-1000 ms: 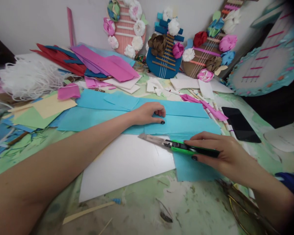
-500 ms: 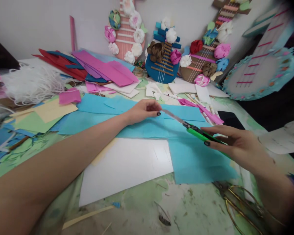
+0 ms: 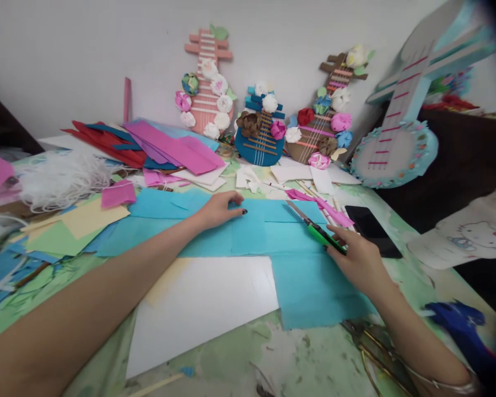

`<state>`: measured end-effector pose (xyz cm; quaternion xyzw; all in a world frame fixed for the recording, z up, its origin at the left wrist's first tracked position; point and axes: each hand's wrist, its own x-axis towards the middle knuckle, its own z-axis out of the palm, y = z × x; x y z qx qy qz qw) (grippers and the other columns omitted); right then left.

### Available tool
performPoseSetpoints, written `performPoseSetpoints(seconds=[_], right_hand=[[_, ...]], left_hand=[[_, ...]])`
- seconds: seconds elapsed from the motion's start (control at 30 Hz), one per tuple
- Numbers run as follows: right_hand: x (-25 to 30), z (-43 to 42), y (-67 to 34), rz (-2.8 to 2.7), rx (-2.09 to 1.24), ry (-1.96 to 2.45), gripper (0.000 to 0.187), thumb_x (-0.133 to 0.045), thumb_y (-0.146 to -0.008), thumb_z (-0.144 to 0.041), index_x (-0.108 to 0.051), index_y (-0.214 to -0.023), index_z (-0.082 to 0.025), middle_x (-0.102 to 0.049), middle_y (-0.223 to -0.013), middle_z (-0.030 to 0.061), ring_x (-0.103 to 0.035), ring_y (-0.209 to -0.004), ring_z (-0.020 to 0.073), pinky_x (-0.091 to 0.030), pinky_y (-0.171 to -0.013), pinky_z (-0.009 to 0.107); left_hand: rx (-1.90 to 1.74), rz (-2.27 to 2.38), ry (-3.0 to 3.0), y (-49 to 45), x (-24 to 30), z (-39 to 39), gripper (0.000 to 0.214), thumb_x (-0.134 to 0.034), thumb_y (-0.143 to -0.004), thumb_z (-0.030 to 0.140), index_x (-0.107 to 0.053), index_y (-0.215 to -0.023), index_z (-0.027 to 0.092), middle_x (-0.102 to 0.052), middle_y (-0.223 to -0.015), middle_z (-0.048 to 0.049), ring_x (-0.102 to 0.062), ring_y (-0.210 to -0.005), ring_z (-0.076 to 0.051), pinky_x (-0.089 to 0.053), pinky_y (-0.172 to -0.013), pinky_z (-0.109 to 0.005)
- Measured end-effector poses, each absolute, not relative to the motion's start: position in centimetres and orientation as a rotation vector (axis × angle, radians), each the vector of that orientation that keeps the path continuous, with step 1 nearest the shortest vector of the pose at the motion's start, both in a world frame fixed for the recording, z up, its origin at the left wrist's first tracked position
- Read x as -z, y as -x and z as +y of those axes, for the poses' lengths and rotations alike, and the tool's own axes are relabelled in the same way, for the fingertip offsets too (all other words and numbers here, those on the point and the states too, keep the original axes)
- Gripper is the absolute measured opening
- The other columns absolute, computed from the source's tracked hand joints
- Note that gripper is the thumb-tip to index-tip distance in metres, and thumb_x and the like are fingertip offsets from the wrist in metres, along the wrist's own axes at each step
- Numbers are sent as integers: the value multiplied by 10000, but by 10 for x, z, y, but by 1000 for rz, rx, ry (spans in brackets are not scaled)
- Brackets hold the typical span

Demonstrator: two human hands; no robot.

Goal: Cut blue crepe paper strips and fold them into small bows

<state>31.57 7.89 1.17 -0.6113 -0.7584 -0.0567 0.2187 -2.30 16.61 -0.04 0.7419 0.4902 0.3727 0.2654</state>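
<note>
My left hand (image 3: pixel 220 210) rests palm down on a long sheet of light blue tissue paper (image 3: pixel 273 237), its fingers curled on the paper's far edge. My right hand (image 3: pixel 353 258) is closed round a green utility knife (image 3: pixel 314 227). The knife's blade is out and points away from me, over the right part of the blue paper. A white board (image 3: pixel 206 300) lies under the near edge of the blue paper.
Paper guitars with paper flowers (image 3: pixel 258 132) lean on the back wall, a big blue one (image 3: pixel 392 149) at right. Pink, red and blue paper piles (image 3: pixel 157 146) and white shreds (image 3: pixel 62 179) fill the left. A black phone (image 3: pixel 370 229) lies right of the knife.
The view has tilted up. My right hand swung the knife from lying across the paper's near edge to pointing away over its right part. My left hand stayed on the paper.
</note>
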Motion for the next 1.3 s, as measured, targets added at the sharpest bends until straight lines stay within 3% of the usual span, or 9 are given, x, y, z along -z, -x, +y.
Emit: performPoseSetpoints(seconds=[0.3,0.5,0.67,0.83,0.97,1.17,1.3], right_hand=[[-6,82,-317,-2143,209,1699,402,-488,-800,-167,-622,-1178,-156,-676,-969,122,-640,-908,261,-501,-816,371],[-4,86,-323,-2019,267,1802,423,-496,-793,-130,-596,-1199,-63,-644,-1016,197,-625,-934,305,-488,-832,418],[-5,85,-321,-2019,257,1751,369,-502,-796,-141,-621,-1142,-97,-658,-962,178,-619,-895,302,-487,-808,431],[-23,79,-308,-2020,233,1555,387,-489,-839,-201,-591,-1209,-152,-631,-1119,156,-583,-1046,288,-465,-917,452],[-41,69,-289,-2036,26,1332,361,-506,-872,-257,-592,-1219,-204,-649,-1119,100,-629,-967,221,-528,-852,382],[-60,51,-267,-2025,-152,1155,313,-527,-878,-286,-615,-1171,-220,-648,-1135,105,-637,-973,225,-556,-813,394],[-66,49,-258,-2084,-313,1138,336,-529,-877,-288,-575,-1202,-215,-629,-1163,109,-642,-955,211,-564,-801,389]], left_hand=[[-888,1282,-2101,22,0,160,265,-689,-676,374,-703,-896,226,-724,-983,-38,-634,-952,-229,-472,-906,-346],[-903,1245,-2073,21,4,160,268,-696,-649,346,-715,-896,243,-724,-935,-30,-637,-898,-224,-499,-816,-330],[-977,1219,-1989,18,-2,159,292,-688,-631,326,-710,-895,203,-688,-779,-17,-633,-746,-180,-511,-741,-306],[-1072,1153,-1915,9,-26,151,303,-699,-633,381,-703,-858,177,-702,-772,-28,-632,-696,-168,-525,-684,-292],[-1184,1110,-1907,3,-54,141,301,-714,-643,388,-710,-864,184,-722,-883,-45,-649,-778,-183,-525,-789,-324],[-1286,1060,-1869,6,-87,123,246,-728,-651,335,-722,-847,186,-727,-902,-44,-658,-845,-200,-508,-878,-365],[-1308,1016,-1767,16,-96,106,289,-754,-640,349,-716,-877,185,-725,-917,-43,-665,-844,-193,-532,-831,-344]])
